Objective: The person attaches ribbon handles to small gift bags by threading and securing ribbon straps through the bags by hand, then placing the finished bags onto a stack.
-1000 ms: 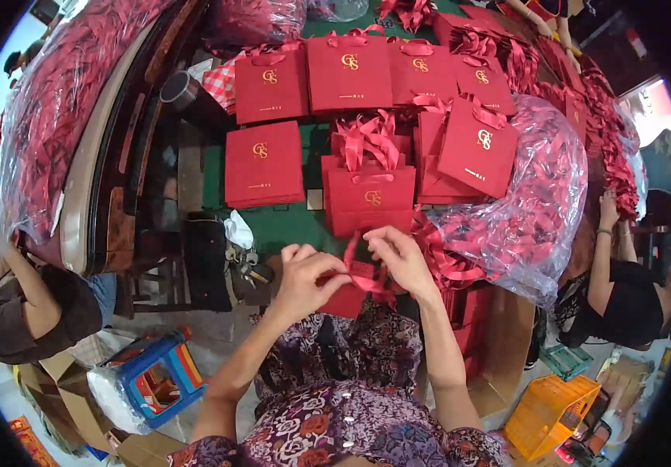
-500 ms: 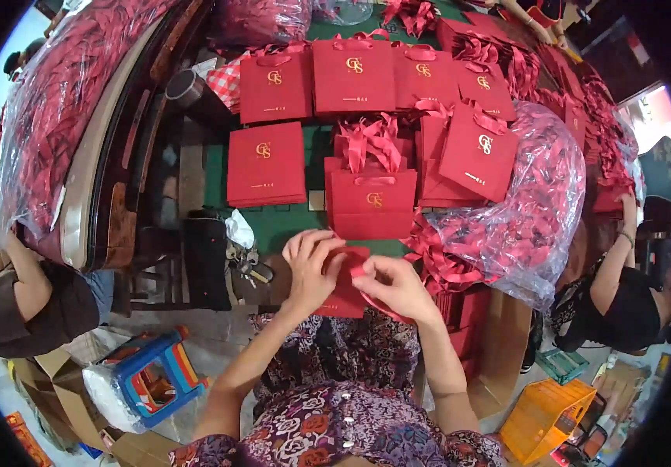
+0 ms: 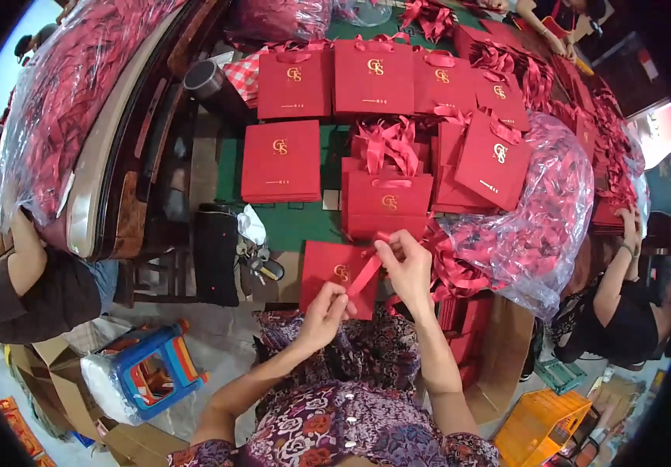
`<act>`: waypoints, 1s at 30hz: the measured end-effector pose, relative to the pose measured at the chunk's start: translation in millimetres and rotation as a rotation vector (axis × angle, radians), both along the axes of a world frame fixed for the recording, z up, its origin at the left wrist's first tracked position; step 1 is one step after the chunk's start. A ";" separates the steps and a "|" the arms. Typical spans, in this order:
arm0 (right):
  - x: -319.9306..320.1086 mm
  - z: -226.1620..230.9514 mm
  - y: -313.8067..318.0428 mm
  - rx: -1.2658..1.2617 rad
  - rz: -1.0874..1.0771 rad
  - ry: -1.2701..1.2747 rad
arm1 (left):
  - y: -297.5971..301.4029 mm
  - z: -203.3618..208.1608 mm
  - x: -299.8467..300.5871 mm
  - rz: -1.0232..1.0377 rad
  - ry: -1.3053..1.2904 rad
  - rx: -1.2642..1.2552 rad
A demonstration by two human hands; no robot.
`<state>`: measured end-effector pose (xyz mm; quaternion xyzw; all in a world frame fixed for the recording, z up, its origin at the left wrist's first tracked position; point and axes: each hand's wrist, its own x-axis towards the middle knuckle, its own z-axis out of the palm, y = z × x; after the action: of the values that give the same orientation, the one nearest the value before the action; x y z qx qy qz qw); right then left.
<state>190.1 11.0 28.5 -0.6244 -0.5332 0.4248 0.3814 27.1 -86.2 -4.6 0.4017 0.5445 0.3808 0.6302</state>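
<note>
A flat red paper gift bag [image 3: 320, 263] with a gold emblem lies at the table's near edge in front of me. Over it a red ribbon [image 3: 365, 275] is stretched slantwise between my two hands. My left hand [image 3: 324, 317] pinches its lower end, close above the bag's lower part. Up and to the right, my right hand [image 3: 406, 268] is closed on the ribbon's other end. Just beyond stands a red gift bag [image 3: 387, 208] with ribbon handles, in front of a bunch of looped ribbons [image 3: 390, 148].
Several finished-looking red bags [image 3: 374, 74] stand in a row farther back; a stack [image 3: 281, 159] lies left. A clear plastic sack of ribbons [image 3: 542, 226] bulges at right. Keys [image 3: 261, 263], a dark tumbler [image 3: 209, 82] and an orange crate [image 3: 542, 424] are around. Other people work at both sides.
My left hand has moved down and my right hand up, drawing the ribbon out between them. More of the bag's front shows now. The whole view has shifted slightly.
</note>
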 end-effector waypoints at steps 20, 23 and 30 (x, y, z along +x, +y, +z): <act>-30.6 -9.0 -38.3 0.333 0.481 -0.186 | 45.2 1.7 -58.9 -0.069 -0.072 -0.042; -35.5 -20.0 -35.7 0.335 0.442 -0.182 | 54.6 3.1 -62.5 -0.106 0.075 0.026; -48.4 -47.6 -28.7 0.447 0.302 -0.354 | 80.8 1.0 -68.3 -0.185 0.826 0.559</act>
<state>141.7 -17.7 -19.1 -0.5032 -0.7580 0.2338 0.3428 -41.2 -5.4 -3.6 0.7185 0.5879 0.2639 0.2615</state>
